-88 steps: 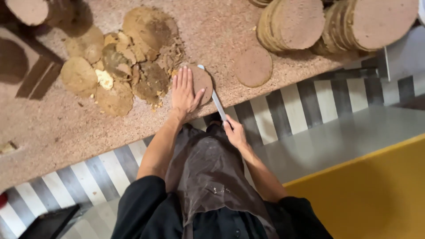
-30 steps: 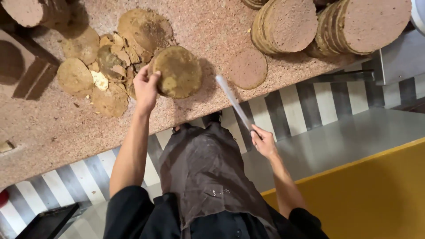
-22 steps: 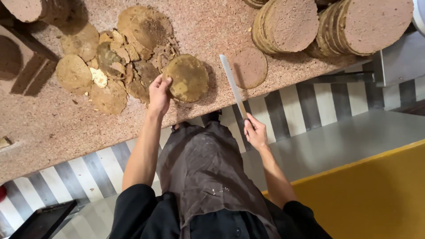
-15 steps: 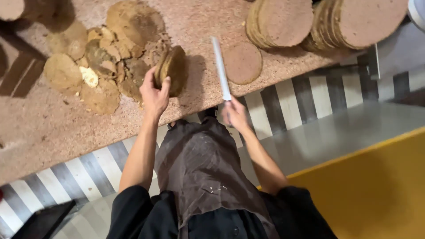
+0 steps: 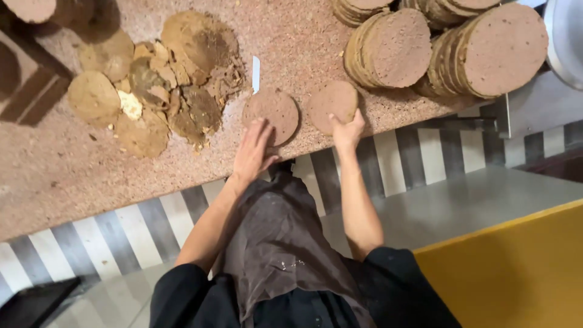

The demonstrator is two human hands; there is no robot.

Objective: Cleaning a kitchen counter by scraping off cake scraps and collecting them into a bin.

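My left hand (image 5: 255,150) lies flat, fingers spread, on the near edge of a round brown disc (image 5: 273,109) on the speckled counter (image 5: 73,182). A knife blade (image 5: 255,73) pokes out past the far side of that disc; its handle is hidden. My right hand (image 5: 348,129) grasps the near edge of a second, similar disc (image 5: 332,100) just to the right, thumb on one side and fingers on the other.
Left of the discs is a heap of crumbly yellowish-brown peelings and scraps (image 5: 164,91). Stacks of brown discs (image 5: 443,45) lean together at the far right. A metal bowl rim (image 5: 565,36) sits at the right edge. Below the counter runs a striped front (image 5: 121,237).
My left hand set the disc it was lifting flat on the counter. My right hand let go of the knife, which now lies by that disc, and took hold of the second disc.
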